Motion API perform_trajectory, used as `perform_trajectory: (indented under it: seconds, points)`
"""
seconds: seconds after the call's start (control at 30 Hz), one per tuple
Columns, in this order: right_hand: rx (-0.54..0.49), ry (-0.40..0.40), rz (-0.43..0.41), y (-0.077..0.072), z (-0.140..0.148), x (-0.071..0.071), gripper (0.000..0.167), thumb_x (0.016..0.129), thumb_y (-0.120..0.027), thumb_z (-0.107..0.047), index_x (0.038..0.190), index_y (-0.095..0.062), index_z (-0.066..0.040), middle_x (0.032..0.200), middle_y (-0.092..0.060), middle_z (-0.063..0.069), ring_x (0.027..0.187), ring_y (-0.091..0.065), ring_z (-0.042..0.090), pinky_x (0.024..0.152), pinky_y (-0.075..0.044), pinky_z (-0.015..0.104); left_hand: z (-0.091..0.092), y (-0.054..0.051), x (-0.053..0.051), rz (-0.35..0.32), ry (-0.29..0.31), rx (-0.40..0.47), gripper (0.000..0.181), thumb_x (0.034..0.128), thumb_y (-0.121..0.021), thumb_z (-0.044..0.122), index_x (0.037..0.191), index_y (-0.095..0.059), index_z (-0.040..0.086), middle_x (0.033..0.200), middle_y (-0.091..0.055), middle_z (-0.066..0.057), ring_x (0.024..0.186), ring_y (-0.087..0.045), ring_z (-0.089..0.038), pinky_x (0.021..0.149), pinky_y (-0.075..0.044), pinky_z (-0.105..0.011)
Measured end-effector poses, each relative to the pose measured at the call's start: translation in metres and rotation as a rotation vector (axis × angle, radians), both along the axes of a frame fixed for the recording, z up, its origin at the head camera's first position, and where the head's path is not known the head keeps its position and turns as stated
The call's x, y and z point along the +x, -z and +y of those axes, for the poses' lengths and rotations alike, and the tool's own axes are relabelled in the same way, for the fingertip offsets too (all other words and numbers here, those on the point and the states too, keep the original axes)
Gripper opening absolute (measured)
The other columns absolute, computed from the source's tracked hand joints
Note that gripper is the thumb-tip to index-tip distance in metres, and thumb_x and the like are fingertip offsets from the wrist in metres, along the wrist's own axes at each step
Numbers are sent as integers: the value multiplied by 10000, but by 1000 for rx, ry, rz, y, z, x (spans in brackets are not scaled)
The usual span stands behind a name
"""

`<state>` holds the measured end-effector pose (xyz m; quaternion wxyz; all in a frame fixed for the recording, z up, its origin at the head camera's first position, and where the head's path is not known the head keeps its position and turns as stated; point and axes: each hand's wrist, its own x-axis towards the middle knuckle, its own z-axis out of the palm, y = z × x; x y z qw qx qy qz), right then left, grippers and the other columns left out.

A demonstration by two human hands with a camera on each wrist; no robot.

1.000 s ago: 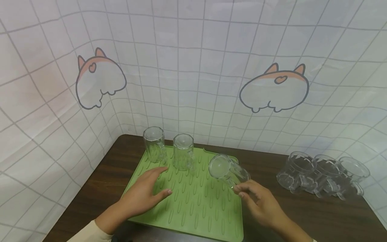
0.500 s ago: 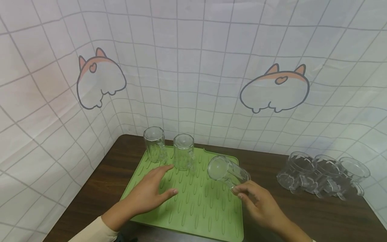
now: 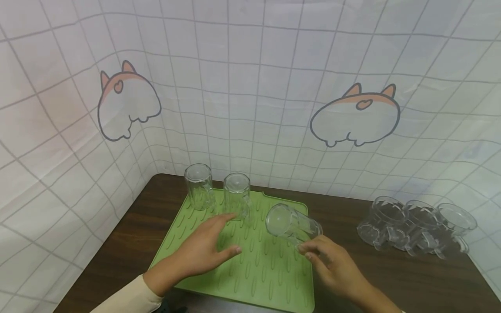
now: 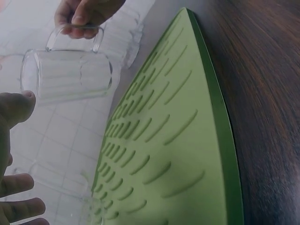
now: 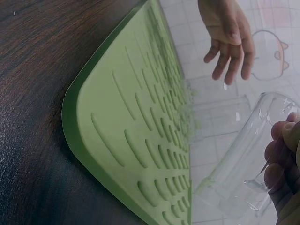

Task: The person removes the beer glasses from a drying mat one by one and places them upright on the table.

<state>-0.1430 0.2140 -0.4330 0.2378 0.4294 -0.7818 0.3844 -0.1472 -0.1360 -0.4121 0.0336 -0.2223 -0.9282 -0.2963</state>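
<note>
My right hand (image 3: 336, 267) grips the handle of a clear glass mug (image 3: 291, 226), which is tilted above the right part of a green ridged mat (image 3: 270, 274). One round end of that mug faces left toward my other hand. My left hand (image 3: 203, 250) hovers over the mat with its fingers extended and thumb spread, holding nothing. In the left wrist view, the thumb (image 4: 18, 105) appears near one end of the held mug (image 4: 70, 75); contact cannot be told. Two more glass mugs (image 3: 198, 187) (image 3: 237, 195) stand bottom up at the mat's back left.
Three clear mugs (image 3: 422, 226) stand close together on the dark wooden table (image 3: 391, 278), right of the mat, their handles toward the front. A white grid-patterned sheet (image 3: 250, 87) with cartoon animals surrounds the back and sides.
My left hand has moved right over the mat, toward the held mug. That mug has shifted slightly left and tilted a little more, still held by my right hand.
</note>
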Motion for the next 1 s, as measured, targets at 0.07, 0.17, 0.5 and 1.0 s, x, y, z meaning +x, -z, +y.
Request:
perform_trajectory:
  seconds: [0.07, 0.17, 0.5, 1.0]
  points:
    - [0, -2, 9, 1, 0, 0, 416, 720, -736, 190, 1073, -704, -26, 953, -686, 18, 835, -659, 143, 824, -509, 155, 3, -1, -1, 7, 11, -5, 819, 916, -756, 500, 1576, -400, 169, 1554, -460, -56, 1428, -421, -307, 1130, -374, -535]
    - [2, -1, 13, 1, 0, 0, 420, 717, -742, 191, 1074, -705, -29, 956, -688, 19, 838, -659, 145, 825, -509, 157, 8, -1, -3, 15, 25, -6, 823, 916, -754, 504, 1576, -396, 165, 1551, -464, -60, 1424, -426, -310, 1128, -376, -537]
    - [32, 7, -45, -6, -2, 5, 388, 786, -734, 153, 1094, -709, -82, 1001, -688, -49, 889, -655, 112, 856, -514, 176, 18, -5, -6, 47, 66, -14, 808, 929, -727, 525, 1569, -408, 148, 1543, -475, -59, 1412, -445, -307, 1125, -380, -526]
    - [53, 3, -67, -5, -6, 9, 242, 905, -711, 42, 1105, -699, -93, 1013, -674, -66, 890, -644, 93, 848, -517, 174, 32, -11, -9, 32, 92, -1, 834, 930, -725, 522, 1582, -377, 135, 1574, -435, -74, 1440, -403, -305, 1149, -347, -526]
